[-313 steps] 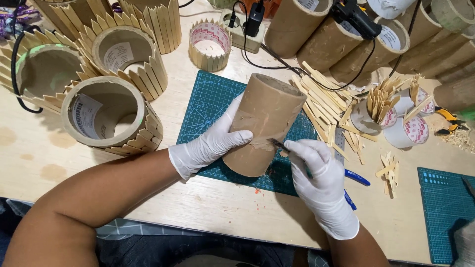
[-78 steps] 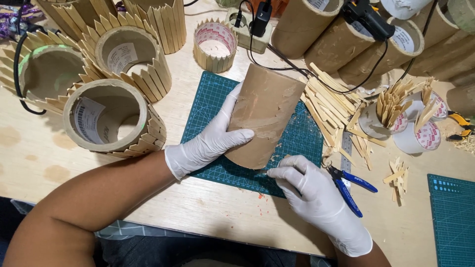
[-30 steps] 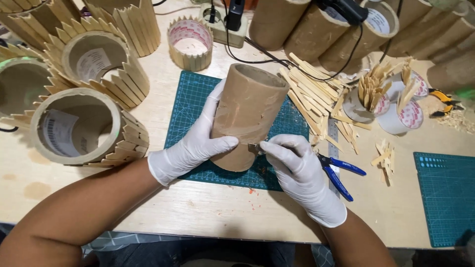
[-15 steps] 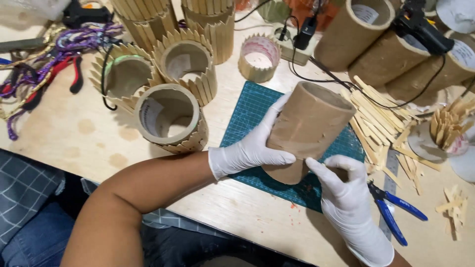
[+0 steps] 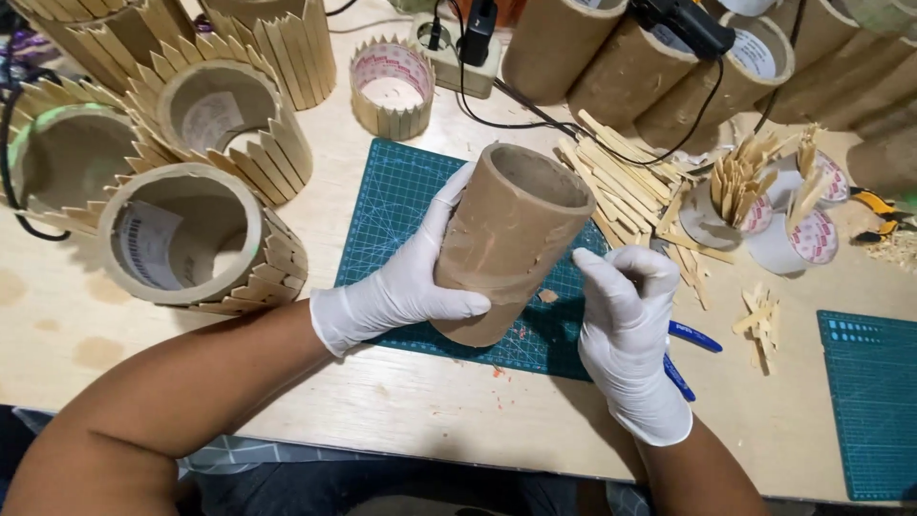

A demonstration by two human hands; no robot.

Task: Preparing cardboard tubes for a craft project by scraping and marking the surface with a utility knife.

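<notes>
A brown cardboard tube (image 5: 511, 234) stands upright on a green cutting mat (image 5: 392, 210). My left hand (image 5: 406, 277), in a white glove, wraps around the tube's left side and grips it. My right hand (image 5: 626, 330), also gloved, is beside the tube's lower right, fingers curled; a small item may be pinched in them, but I cannot make it out. Blue-handled pliers (image 5: 683, 354) lie on the table partly under my right hand.
Tubes clad in wooden sticks (image 5: 196, 239) stand at the left. Loose wooden sticks (image 5: 626, 186) lie right of the mat, beside cups of cut sticks (image 5: 735, 196). Bare tubes (image 5: 611, 57), a power strip (image 5: 454, 53) and cables are at the back. Another mat (image 5: 874, 401) lies right.
The view has swung back to the right and closer. My right hand has shifted from the tube's lower front to its right side. My left hand keeps its hold on the tube.
</notes>
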